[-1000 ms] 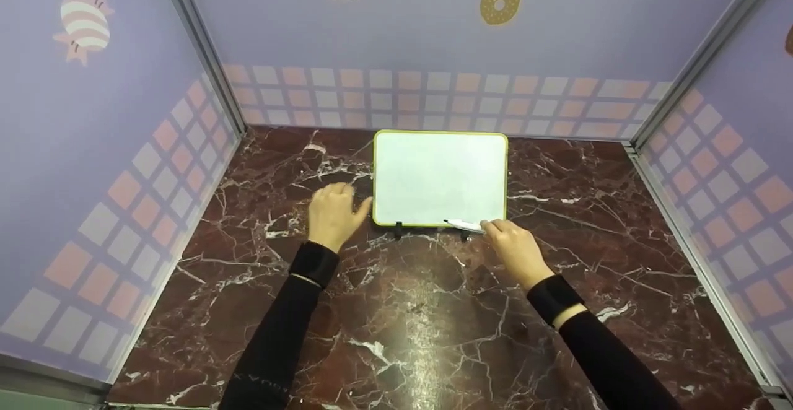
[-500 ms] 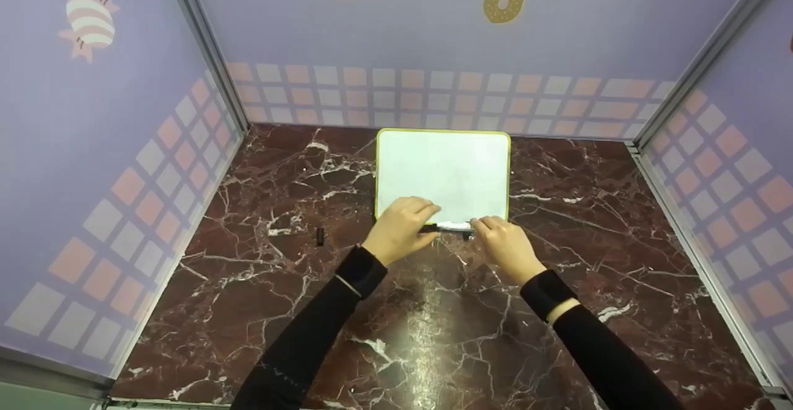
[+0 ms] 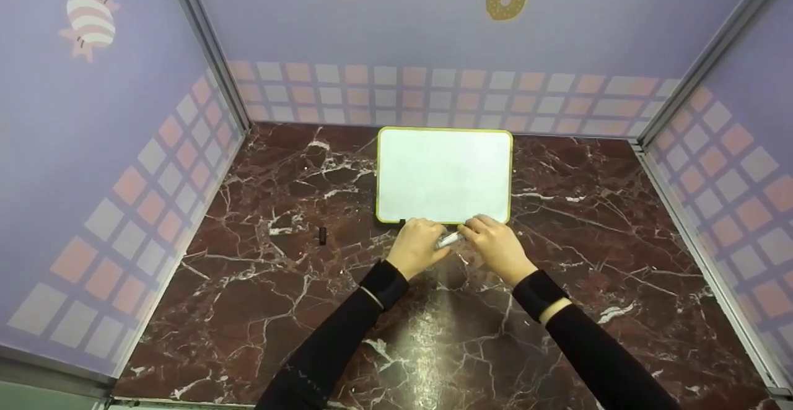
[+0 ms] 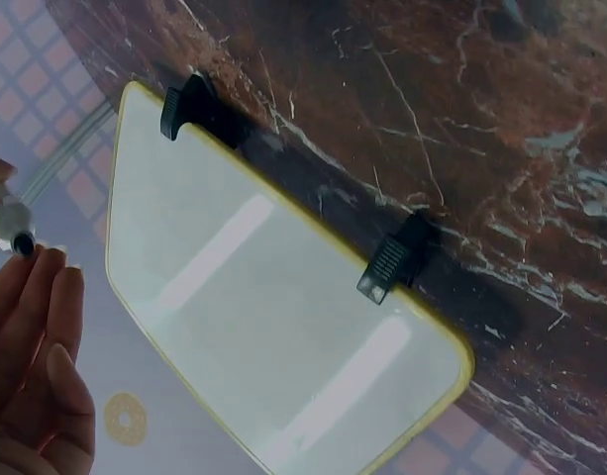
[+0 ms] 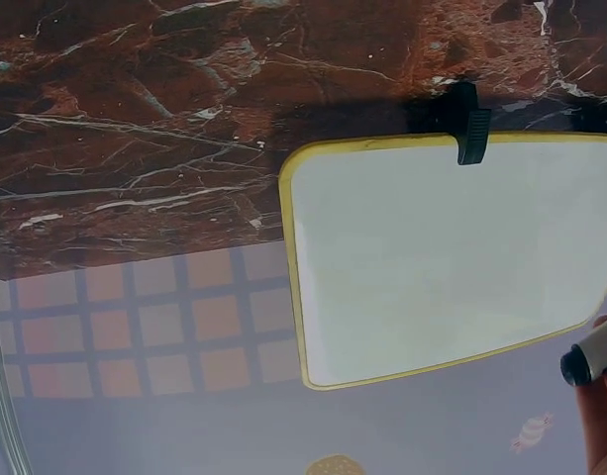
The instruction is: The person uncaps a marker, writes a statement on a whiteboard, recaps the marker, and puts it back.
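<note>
In the head view a white marker [image 3: 450, 239] slants between the two hands in front of the whiteboard. My left hand [image 3: 418, 246] pinches its left end between thumb and fingers. My right hand [image 3: 494, 241] grips its other end, close to the board's lower right edge. A dark end of the marker [image 4: 14, 223] shows by the left fingertips in the left wrist view. The right wrist view shows a rounded black end on the marker [image 5: 598, 351]. Behind the hands stands the yellow-framed whiteboard [image 3: 443, 174], its surface blank.
Black clips [image 4: 390, 262] hold the board's bottom edge. A small black piece [image 3: 322, 236] lies on the dark red marbled table [image 3: 248, 311], left of the hands. Purple patterned panels [image 3: 433, 32] enclose the back and both sides.
My left hand has come from left of the board to the marker. The marker, first level along the board's lower edge, is now tilted and nearer. The small black piece came into view.
</note>
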The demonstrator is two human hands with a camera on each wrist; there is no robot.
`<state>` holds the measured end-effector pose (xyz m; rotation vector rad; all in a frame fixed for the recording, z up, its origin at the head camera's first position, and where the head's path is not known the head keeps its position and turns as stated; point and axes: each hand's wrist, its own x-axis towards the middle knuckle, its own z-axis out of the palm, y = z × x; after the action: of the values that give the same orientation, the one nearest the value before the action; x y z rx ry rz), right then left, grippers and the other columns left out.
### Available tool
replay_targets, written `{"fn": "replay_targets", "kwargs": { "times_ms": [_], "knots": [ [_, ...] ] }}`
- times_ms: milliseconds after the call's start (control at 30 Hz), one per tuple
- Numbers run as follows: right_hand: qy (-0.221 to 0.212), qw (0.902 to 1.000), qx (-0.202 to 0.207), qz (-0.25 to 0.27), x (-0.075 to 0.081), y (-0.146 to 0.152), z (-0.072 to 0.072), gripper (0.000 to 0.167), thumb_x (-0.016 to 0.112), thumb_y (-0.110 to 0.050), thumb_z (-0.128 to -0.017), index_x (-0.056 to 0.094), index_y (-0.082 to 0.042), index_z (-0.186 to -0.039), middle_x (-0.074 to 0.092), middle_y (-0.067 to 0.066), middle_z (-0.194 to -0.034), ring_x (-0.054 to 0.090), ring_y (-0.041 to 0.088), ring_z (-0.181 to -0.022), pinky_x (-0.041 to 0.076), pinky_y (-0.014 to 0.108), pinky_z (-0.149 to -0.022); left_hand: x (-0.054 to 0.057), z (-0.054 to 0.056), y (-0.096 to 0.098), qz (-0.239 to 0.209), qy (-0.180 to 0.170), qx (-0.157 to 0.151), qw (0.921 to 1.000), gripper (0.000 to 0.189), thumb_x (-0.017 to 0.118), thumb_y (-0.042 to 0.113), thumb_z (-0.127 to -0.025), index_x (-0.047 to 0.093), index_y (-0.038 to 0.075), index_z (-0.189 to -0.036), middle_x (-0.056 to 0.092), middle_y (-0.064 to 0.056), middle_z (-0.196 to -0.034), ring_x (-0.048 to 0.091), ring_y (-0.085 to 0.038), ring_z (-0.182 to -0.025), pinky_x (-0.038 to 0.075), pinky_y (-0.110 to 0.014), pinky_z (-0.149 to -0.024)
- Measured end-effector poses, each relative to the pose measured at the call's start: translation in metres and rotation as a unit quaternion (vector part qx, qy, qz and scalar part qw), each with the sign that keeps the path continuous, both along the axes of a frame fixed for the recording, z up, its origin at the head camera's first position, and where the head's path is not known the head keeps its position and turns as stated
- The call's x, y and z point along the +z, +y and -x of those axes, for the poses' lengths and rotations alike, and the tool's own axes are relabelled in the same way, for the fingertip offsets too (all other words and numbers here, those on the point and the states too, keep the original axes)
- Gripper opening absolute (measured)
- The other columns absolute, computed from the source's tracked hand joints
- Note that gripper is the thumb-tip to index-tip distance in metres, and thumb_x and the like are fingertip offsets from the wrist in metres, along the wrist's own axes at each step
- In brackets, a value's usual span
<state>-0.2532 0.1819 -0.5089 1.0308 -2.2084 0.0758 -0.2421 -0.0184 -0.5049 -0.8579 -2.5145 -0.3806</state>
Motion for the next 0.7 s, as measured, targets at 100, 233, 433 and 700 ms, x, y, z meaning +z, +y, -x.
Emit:
{"fn": "replay_targets", "kwargs": {
  "times_ms": [100, 233, 433, 700],
  "knots": [
    [0.007, 0.9999, 0.008, 0.003, 0.000, -0.001, 0.000, 0.027, 0.084, -0.011, -0.066, 0.076, -0.006, -0.092, 0.070, 0.007, -0.087, 0.064, 0.023, -0.084, 0.058, 0.030, -0.077, -0.001, 0.000, 0.002, -0.007, -0.012, 0.002, 0.9999, 0.017, 0.083, 0.024, -0.078, 0.074, 0.010, -0.082, 0.072, 0.000, -0.072, 0.067, -0.019, -0.066, 0.054, -0.035, -0.068],
    [0.012, 0.9999, 0.007, 0.005, 0.000, -0.001, 0.000, 0.030, 0.086, -0.011, -0.064, 0.076, -0.006, -0.091, 0.070, 0.006, -0.087, 0.065, 0.023, -0.086, 0.058, 0.030, -0.080, 0.001, 0.000, 0.004, -0.023, -0.041, 0.004, 0.9989, 0.011, 0.080, 0.020, -0.080, 0.075, 0.010, -0.080, 0.072, 0.000, -0.071, 0.067, -0.018, -0.064, 0.055, -0.033, -0.067],
    [0.000, 1.0000, 0.010, 0.002, 0.002, -0.001, 0.000, 0.028, 0.085, -0.008, -0.067, 0.074, -0.004, -0.093, 0.071, 0.007, -0.088, 0.066, 0.023, -0.087, 0.058, 0.032, -0.085, 0.003, -0.001, 0.005, -0.069, -0.085, 0.000, 0.9940, 0.010, 0.080, 0.016, -0.081, 0.074, 0.008, -0.081, 0.072, -0.003, -0.072, 0.067, -0.019, -0.065, 0.054, -0.032, -0.065],
    [-0.039, 0.9982, -0.042, 0.015, 0.012, 0.002, 0.000, 0.055, 0.086, -0.001, -0.065, 0.070, -0.007, -0.117, 0.072, 0.012, -0.112, 0.065, 0.031, -0.109, 0.053, 0.040, -0.098, 0.004, 0.001, 0.000, -0.108, -0.116, 0.008, 0.9874, 0.010, 0.079, 0.014, -0.082, 0.074, 0.005, -0.082, 0.073, -0.007, -0.074, 0.064, -0.018, -0.063, 0.052, -0.031, -0.061]
  ]
}}
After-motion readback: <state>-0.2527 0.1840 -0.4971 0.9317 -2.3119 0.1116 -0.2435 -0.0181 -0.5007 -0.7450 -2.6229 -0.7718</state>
